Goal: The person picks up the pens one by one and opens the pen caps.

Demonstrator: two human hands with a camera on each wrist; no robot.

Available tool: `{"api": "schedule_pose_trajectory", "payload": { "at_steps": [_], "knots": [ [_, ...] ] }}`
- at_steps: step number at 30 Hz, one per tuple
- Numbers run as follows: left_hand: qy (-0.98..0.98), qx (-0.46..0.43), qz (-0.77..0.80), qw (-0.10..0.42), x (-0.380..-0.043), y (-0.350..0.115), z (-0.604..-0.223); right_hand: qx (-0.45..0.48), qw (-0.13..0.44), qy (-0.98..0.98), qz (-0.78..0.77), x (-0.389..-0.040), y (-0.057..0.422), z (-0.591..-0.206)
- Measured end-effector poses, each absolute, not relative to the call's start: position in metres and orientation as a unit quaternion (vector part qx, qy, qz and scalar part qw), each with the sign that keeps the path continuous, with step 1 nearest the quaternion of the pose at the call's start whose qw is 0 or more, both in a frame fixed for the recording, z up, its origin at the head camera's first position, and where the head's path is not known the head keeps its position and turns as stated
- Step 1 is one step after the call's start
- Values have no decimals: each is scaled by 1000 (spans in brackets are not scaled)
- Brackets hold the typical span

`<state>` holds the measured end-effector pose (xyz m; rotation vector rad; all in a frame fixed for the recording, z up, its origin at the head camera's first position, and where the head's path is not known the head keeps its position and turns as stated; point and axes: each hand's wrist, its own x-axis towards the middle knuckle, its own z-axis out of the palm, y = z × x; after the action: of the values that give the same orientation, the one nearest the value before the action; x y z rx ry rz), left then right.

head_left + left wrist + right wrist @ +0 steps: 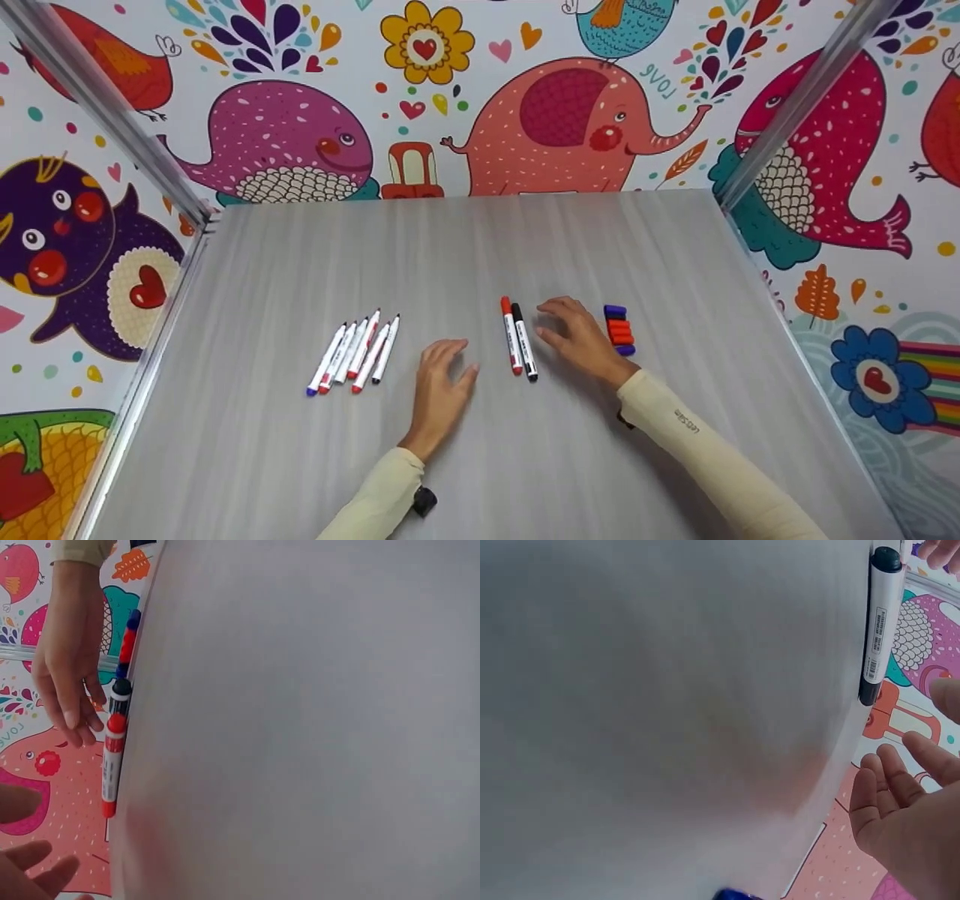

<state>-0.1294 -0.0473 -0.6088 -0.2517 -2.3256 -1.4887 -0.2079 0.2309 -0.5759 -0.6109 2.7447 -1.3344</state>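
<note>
Two capped markers, a red one (511,339) and a black one (526,345), lie side by side on the table between the hands. Left of them is my left hand (439,394), fingers relaxed and holding nothing. My right hand (585,341) hovers just right of the black marker, also holding nothing, its fingers loosely bent. Beyond its wrist sits a row of loose red, blue and dark marker caps (621,331). In the right wrist view the right hand (907,817) is palm up in frame, near the black marker (879,630).
Several uncapped markers (365,349) with white barrels lie in a slanted row to the left, dark tips pointing away. The grey table (465,255) is enclosed by printed cartoon walls (300,142) and metal posts (806,105).
</note>
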Motion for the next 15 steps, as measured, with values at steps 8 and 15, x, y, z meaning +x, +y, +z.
{"api": "schedule_pose_trajectory", "payload": {
  "at_steps": [8, 15],
  "knots": [
    [-830, -48, -545, 108, -129, -27, -598, -178, 48, 874, -449, -216, 225, -583],
    [-834, -31, -546, 74, -125, -12, -601, -189, 76, 861, -467, -225, 217, -587]
  ]
}}
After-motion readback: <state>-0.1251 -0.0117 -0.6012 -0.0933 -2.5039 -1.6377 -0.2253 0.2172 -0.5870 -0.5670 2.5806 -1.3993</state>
